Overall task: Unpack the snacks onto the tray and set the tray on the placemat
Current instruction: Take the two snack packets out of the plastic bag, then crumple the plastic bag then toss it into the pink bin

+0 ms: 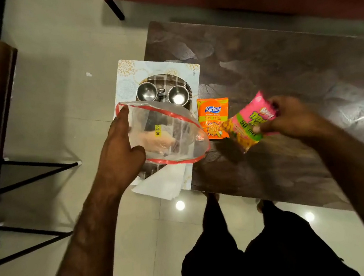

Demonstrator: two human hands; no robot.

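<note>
Right hand (pixel 288 115) is pinching a pink snack packet (pixel 252 120) by its far end, and the packet hangs just over the tabletop (pixel 281 61), a bit blurry. Left hand (pixel 120 145) is gripping a clear plastic bag (pixel 167 135) with a red rim, fingers inside the mouth to keep it wide. Something pale and a yellow price sticker show through the bag, so I think there is more to take out.

An orange snack packet (pixel 214 117) lies flat on the tabletop, between the bag and the pink packet.

These packets look light, puffy and crinkly. The shiny skin is probably slippery, and a hard squeeze could crush the chips. The flat sealed edge at the end looks like the best place to pinch.

Under the bag, on the left, sits the dark tray (pixel 164 80) on the pale placemat (pixel 127 75), which pokes out past the left edge of the tabletop. Two shiny steel cups (pixel 148 91) stand on the far part of the tray. White paper (pixel 161 186) sticks out at the near end.

No snack looks to be on the tray yet.
</note>
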